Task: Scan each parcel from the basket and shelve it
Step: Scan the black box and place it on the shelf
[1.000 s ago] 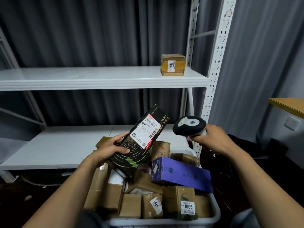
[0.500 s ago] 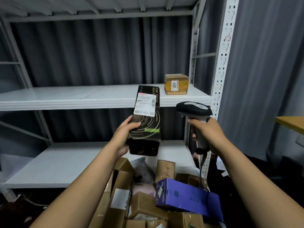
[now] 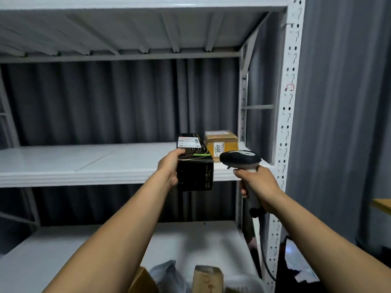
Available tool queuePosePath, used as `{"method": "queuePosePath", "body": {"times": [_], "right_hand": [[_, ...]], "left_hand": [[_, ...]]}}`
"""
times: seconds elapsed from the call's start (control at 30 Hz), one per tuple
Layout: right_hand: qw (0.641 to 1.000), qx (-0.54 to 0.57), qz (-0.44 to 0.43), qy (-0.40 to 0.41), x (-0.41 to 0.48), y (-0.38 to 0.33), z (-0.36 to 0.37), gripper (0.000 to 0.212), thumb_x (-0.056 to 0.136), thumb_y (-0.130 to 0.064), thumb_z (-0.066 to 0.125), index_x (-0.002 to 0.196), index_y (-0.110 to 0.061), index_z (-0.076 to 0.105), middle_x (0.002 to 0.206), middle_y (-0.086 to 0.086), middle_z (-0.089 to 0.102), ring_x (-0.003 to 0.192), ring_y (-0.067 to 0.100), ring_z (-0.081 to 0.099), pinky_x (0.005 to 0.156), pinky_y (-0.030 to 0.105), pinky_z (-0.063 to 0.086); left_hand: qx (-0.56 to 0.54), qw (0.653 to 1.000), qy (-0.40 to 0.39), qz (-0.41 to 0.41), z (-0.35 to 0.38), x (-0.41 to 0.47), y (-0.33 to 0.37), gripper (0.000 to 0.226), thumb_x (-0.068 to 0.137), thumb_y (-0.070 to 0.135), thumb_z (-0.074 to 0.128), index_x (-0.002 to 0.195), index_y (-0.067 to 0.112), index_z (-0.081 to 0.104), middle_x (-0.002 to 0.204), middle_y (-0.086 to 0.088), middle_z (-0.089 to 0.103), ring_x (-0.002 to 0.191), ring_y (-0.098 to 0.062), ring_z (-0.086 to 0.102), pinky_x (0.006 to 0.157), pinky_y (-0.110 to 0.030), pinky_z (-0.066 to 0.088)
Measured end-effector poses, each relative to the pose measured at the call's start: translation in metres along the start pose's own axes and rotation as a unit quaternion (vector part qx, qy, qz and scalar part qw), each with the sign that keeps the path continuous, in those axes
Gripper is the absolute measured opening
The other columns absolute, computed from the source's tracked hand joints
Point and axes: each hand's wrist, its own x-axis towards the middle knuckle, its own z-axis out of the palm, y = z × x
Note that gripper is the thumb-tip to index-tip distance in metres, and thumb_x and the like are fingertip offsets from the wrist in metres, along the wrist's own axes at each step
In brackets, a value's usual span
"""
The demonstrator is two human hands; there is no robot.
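I have the long black box (image 3: 195, 172) in my left hand (image 3: 169, 168), which grasps it at the near end, thumb on the top face and the fingers curled round the left side; the box points away from me, its far end over the middle shelf (image 3: 84, 163) and its near end out in front of the shelf's lip; whether the far end already rests on the board I cannot tell. It sits just left of the brown box (image 3: 221, 144) that stands near the shelf's right corner; the two look close, perhaps touching, though I cannot be sure. A white label (image 3: 189, 142) faces up on the far part of the black box.

My right hand (image 3: 258, 185) is clenched round the handle of the scanner (image 3: 240, 158), head up, just right of the black box and apart from it.

I judge the box stiff card, smooth and a little slick, and light enough for one hand; being long, it will want to tip when held by one end, so I would let the board take the far end and push from the near face; a grip nearer the middle would be steadier if I had to lift it again. More parcels (image 3: 208, 278) show at the bottom edge.
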Motion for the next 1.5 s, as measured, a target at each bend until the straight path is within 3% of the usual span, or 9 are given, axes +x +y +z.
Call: {"method": "queuePosePath", "body": {"times": [0.13, 0.2, 0.27, 0.33, 0.43, 0.83, 1.1, 1.33, 1.5], "right_hand": [[1.0, -0.019, -0.004, 0.005, 0.042, 0.003, 0.003, 0.012, 0.086, -0.015, 0.067, 0.088, -0.005, 0.064, 0.054, 0.009, 0.055, 0.043, 0.022, 0.048, 0.046, 0.028, 0.042], [1.0, -0.008, -0.002, 0.015, 0.062, 0.005, 0.006, 0.012, 0.085, -0.015, 0.067, 0.089, -0.004, 0.064, 0.054, 0.009, 0.055, 0.042, 0.022, 0.048, 0.046, 0.028, 0.043], [0.999, 0.005, -0.001, 0.032, 0.077, 0.006, 0.007, 0.013, 0.085, -0.015, 0.068, 0.09, -0.004, 0.063, 0.055, 0.01, 0.055, 0.041, 0.022, 0.047, 0.047, 0.028, 0.042], [0.999, 0.019, 0.001, 0.05, 0.092, 0.008, 0.004, 0.014, 0.085, -0.016, 0.069, 0.087, -0.005, 0.061, 0.056, 0.011, 0.054, 0.041, 0.022, 0.047, 0.048, 0.029, 0.041], [0.997, 0.017, 0.003, 0.072, 0.109, 0.01, -0.003, 0.015, 0.084, -0.018, 0.069, 0.085, -0.006, 0.061, 0.058, 0.011, 0.056, 0.043, 0.023, 0.049, 0.05, 0.03, 0.042], [0.999, 0.041, 0.026, 0.018, 0.183, 0.011, 0.01, 0.022, 0.087, -0.021, 0.07, 0.098, -0.004, 0.063, 0.08, 0.019, 0.074, 0.052, 0.023, 0.061, 0.054, 0.033, 0.052], [0.998, 0.017, 0.055, -0.025, 0.195, -0.002, 0.014, 0.015, 0.093, -0.013, 0.062, 0.1, 0.0, 0.06, 0.082, 0.019, 0.07, 0.044, 0.019, 0.057, 0.041, 0.023, 0.049], [0.997, -0.054, 0.028, 0.036, 0.153, 0.0, 0.013, 0.015, 0.085, -0.02, 0.07, 0.092, -0.008, 0.065, 0.086, 0.012, 0.068, 0.048, 0.022, 0.06, 0.047, 0.027, 0.047], [0.997, -0.069, 0.024, 0.023, 0.091, -0.016, -0.001, 0.019, 0.085, -0.022, 0.07, 0.098, -0.008, 0.066, 0.086, 0.009, 0.066, 0.05, 0.022, 0.061, 0.047, 0.026, 0.047]], "left_hand": [[0.035, 0.998, 0.024, 0.046, 0.02, 0.043, 0.012, 0.011, 0.088, 0.025, 0.061, 0.088, 0.015, 0.066, 0.083, -0.006, 0.069, 0.064, -0.021, 0.063, 0.046, -0.025, 0.053], [0.118, 0.978, 0.07, 0.157, 0.024, 0.065, 0.011, 0.019, 0.09, 0.034, 0.059, 0.096, 0.019, 0.069, 0.105, -0.002, 0.07, 0.088, -0.02, 0.065, 0.076, -0.03, 0.057], [0.234, 0.922, 0.076, 0.298, 0.022, 0.07, 0.008, 0.033, 0.091, 0.043, 0.059, 0.117, 0.023, 0.066, 0.123, 0.004, 0.063, 0.113, -0.014, 0.058, 0.1, -0.031, 0.045], [0.39, 0.819, 0.021, 0.421, 0.015, 0.069, 0.003, 0.048, 0.085, 0.047, 0.066, 0.129, 0.028, 0.059, 0.133, 0.01, 0.053, 0.123, -0.008, 0.048, 0.107, -0.028, 0.037], [0.54, 0.705, -0.034, 0.459, 0.008, 0.076, -0.006, 0.064, 0.075, 0.052, 0.075, 0.133, 0.033, 0.055, 0.139, 0.012, 0.047, 0.13, -0.01, 0.04, 0.109, -0.027, 0.033], [0.643, 0.639, -0.05, 0.419, 0.042, 0.148, 0.013, 0.058, 0.081, 0.044, 0.072, 0.135, 0.031, 0.054, 0.137, 0.008, 0.055, 0.13, -0.015, 0.043, 0.101, -0.027, 0.037], [0.637, 0.651, -0.053, 0.41, 0.056, 0.18, 0.012, 0.055, 0.081, 0.036, 0.074, 0.132, 0.025, 0.057, 0.133, 0.002, 0.059, 0.124, -0.019, 0.051, 0.099, -0.03, 0.042], [0.646, 0.653, -0.075, 0.388, 0.05, 0.152, 0.015, 0.057, 0.082, 0.032, 0.074, 0.134, 0.021, 0.056, 0.138, -0.002, 0.056, 0.129, -0.021, 0.047, 0.106, -0.032, 0.038], [0.678, 0.611, -0.045, 0.406, 0.045, 0.102, 0.013, 0.063, 0.083, 0.042, 0.069, 0.14, 0.027, 0.048, 0.141, -0.001, 0.053, 0.131, -0.023, 0.045, 0.106, -0.041, 0.037]]}}
